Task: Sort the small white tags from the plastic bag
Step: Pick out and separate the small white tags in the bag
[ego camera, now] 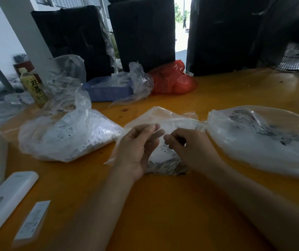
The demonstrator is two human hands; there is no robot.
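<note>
A clear plastic bag point(165, 116) lies on the orange table point(163, 205) in front of me, with small white printed tags point(165, 161) inside its lower part. My left hand point(136, 151) is at the bag's left side, palm turned inward, fingers loosely curved against the film. My right hand point(186, 147) is at the bag's mouth with thumb and fingers pinched together on the plastic or a tag; which one is blurred.
A bag full of white tags point(69, 136) lies to the left, another large clear bag point(264, 136) to the right. Behind are a blue tray point(107, 91), a red bag point(172, 78), a drink bottle point(33, 87). A white remote point(5, 200) and a label strip point(32, 220) lie near left.
</note>
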